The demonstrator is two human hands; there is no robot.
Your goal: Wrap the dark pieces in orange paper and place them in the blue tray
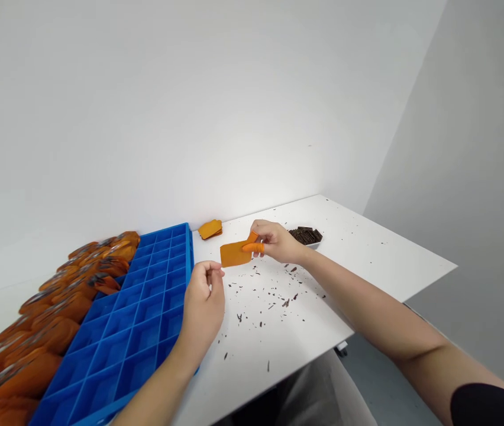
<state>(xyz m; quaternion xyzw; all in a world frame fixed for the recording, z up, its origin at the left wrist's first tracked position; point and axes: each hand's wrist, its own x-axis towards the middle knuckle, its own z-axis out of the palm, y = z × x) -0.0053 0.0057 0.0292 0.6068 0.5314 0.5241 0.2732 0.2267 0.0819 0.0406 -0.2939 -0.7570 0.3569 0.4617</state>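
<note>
My right hand (275, 241), with orange finger covers on its thumb and a finger, pinches the right end of a flat orange rectangular piece (234, 254) above the table. My left hand (205, 299) is closed, its fingertips right at the lower left corner of that piece. Whether they grip the corner or anything small is too fine to see. Behind the hands lies a small stack of similar orange pieces (210, 229). Past my right wrist, dark brown flat strips (306, 236) fill a white tray, partly hidden by the wrist.
A blue compartment tray (143, 310) stands to the left of my left hand. Many orange pieces with dark edges (57, 307) lie in rows over its left side. Dark crumbs (286, 303) are scattered on the white table (367, 254), which meets a wall behind.
</note>
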